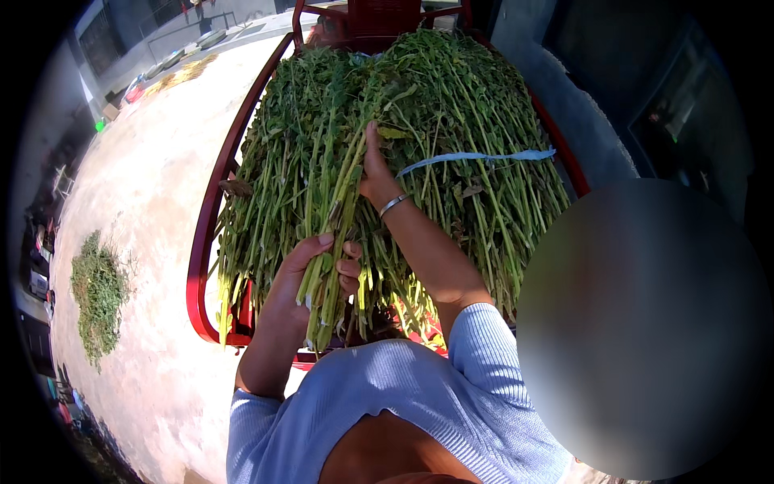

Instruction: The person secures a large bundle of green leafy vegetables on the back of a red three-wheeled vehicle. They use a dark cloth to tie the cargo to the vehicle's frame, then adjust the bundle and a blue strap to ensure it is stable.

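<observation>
A bundle of green leafy stalks [332, 234] slants up in front of me, its cut ends toward my chest. My left hand [300, 270] is closed around its lower part, thumb across the front and fingertips showing on the right side. Higher up, my right hand [375, 169] presses against the right side of the same bundle. One straight digit points upward there, while the other fingers are hidden behind the stalks. A thick heap of similar stalks [484, 202] lies beneath and around both hands, leafy tops away from me.
The heap rests on a red metal-framed cart [197, 266]. A pale blue strip [484, 156] lies across the stalks at right. On the sunlit floor [153, 234] at left sits a small pile of greens [98, 294]. A grey wall [576, 105] runs along the right.
</observation>
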A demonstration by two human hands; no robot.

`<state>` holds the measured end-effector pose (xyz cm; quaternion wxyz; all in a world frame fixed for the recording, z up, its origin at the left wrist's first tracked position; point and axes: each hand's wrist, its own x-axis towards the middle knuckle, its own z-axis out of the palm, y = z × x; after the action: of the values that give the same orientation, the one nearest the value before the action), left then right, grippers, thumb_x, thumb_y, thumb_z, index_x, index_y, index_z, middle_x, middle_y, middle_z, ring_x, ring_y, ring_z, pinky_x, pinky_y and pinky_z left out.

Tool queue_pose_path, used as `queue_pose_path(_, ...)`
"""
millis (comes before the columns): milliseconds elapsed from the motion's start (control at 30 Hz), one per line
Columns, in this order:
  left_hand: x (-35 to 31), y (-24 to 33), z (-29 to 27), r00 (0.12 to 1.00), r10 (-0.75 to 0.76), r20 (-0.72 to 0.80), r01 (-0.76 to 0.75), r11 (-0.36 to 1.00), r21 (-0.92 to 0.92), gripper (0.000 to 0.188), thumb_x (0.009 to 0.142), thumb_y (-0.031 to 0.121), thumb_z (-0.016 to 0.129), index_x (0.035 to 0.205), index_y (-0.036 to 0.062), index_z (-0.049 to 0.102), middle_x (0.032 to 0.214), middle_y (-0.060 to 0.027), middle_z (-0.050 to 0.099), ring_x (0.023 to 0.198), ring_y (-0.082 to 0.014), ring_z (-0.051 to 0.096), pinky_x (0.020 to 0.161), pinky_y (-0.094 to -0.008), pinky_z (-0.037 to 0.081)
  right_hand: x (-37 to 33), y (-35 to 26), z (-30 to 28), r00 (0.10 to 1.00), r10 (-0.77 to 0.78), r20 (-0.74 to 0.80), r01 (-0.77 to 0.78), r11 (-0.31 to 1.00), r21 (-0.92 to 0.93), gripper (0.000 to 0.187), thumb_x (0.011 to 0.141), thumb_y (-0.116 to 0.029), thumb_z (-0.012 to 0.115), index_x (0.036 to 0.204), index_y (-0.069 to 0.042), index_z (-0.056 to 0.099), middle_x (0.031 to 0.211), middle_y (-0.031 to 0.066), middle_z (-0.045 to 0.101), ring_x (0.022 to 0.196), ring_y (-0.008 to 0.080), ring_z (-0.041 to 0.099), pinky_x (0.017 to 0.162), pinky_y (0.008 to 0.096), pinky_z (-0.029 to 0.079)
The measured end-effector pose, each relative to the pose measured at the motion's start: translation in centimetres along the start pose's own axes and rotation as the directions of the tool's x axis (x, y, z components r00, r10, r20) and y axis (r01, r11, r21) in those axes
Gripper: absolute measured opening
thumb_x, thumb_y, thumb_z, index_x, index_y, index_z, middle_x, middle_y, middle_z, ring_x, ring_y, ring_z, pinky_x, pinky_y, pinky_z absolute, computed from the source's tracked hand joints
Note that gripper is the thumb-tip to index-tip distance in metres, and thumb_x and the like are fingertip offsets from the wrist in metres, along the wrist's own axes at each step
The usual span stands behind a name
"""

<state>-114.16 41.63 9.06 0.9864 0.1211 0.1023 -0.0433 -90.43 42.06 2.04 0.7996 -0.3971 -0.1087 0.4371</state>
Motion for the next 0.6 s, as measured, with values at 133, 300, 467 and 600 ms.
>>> queue_pose_path(133,-4.6,0.4,2.1,0.993,0.117,0.000,-0.116,0.987,0.109,0.035,0.087,0.021,0.051,0.119,0.0094,0.042,0.090,-0.0062,0.050,0.069,-0.0117,0.049,0.055,-0.0248,0.041,0.8,0.6,4.7,0.994,-0.101,0.053,0.088,0.974,0.209,0.071,0.078,-0.065,0.052,0.125,-0.014,0.043,0.109,0.0106,0.054,0.096,0.0285,0.057,0.081,0.0491,0.050)
queue_pose_path(300,-7.9,-0.1,4.4,0.936,0.350,-0.017,-0.329,0.895,0.300,0.059,0.077,0.010,0.054,0.132,0.0056,0.034,0.105,-0.0097,0.048,0.076,-0.0150,0.046,0.053,-0.0219,0.041,1.1,-1.2,10.0,0.905,-0.303,0.300,0.180,0.909,0.376,0.056,0.082,-0.056,0.055,0.113,-0.009,0.051,0.096,0.0092,0.060,0.084,0.0244,0.062,0.068,0.0456,0.055)
queue_pose_path(467,-7.5,-0.8,5.6,0.918,0.395,0.040,-0.384,0.859,0.338,0.059,0.075,0.012,0.056,0.130,0.0050,0.035,0.101,-0.0101,0.050,0.069,-0.0140,0.047,0.051,-0.0214,0.041,0.0,-5.1,12.5,0.848,-0.365,0.383,0.216,0.900,0.379,0.042,0.083,-0.046,0.061,0.103,-0.010,0.054,0.087,0.0025,0.059,0.075,0.0153,0.060,0.065,0.0335,0.053)
queue_pose_path(600,-3.7,-1.7,6.7,0.940,0.288,0.186,-0.341,0.830,0.441,0.051,0.076,0.016,0.059,0.122,0.0051,0.039,0.092,-0.0096,0.052,0.061,-0.0133,0.049,0.051,-0.0230,0.042,-0.6,-10.5,10.9,0.760,-0.468,0.450,0.350,0.879,0.322,0.040,0.082,-0.046,0.061,0.099,-0.010,0.055,0.077,0.0034,0.059,0.069,0.0166,0.061,0.062,0.0342,0.054)
